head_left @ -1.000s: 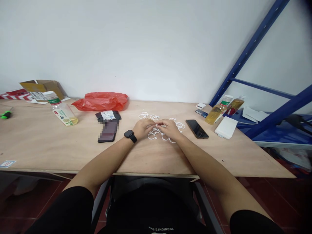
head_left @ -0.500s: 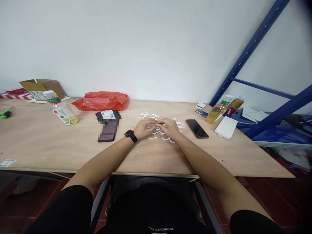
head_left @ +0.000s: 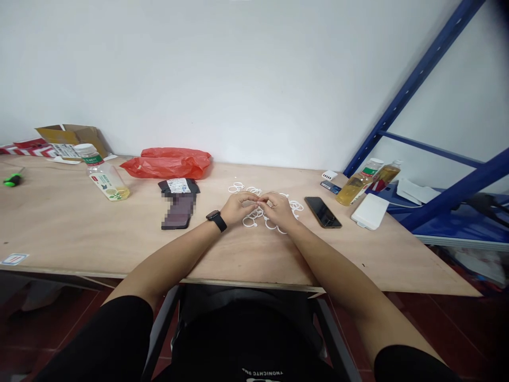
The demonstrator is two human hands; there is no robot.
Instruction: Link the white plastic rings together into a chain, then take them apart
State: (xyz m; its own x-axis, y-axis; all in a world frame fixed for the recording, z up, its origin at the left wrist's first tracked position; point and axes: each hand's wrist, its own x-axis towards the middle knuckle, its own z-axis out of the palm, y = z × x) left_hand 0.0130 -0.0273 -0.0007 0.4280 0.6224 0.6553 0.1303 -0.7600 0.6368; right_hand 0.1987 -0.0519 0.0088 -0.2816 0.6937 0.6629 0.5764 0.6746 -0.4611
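Note:
Several thin white plastic rings [head_left: 249, 222], each with a small knob like a looped cable tie, lie scattered on the table under and around my hands. My left hand [head_left: 237, 207], with a black watch [head_left: 216, 218] on its wrist, is closed in a pinch just above them. Fingertip to fingertip with it, my right hand [head_left: 277, 208] pinches too. What the fingers hold between them is too small and covered to make out. Two more small groups of rings [head_left: 236, 187] lie beyond my hands.
On the wooden table [head_left: 234, 260], a phone [head_left: 323, 211], a white case [head_left: 370, 211] and a drink bottle [head_left: 353, 187] stand right. Leftward are a dark packet [head_left: 178, 185], red plastic bag [head_left: 169, 163], another bottle [head_left: 105, 178], carton [head_left: 69, 139] and green-black tool [head_left: 14, 180]. Blue shelving [head_left: 417, 69] rises right.
My hands keep their fingertips together, with only a slight shift of the fingers. The whole view has moved a little; the things on the table lie as before.

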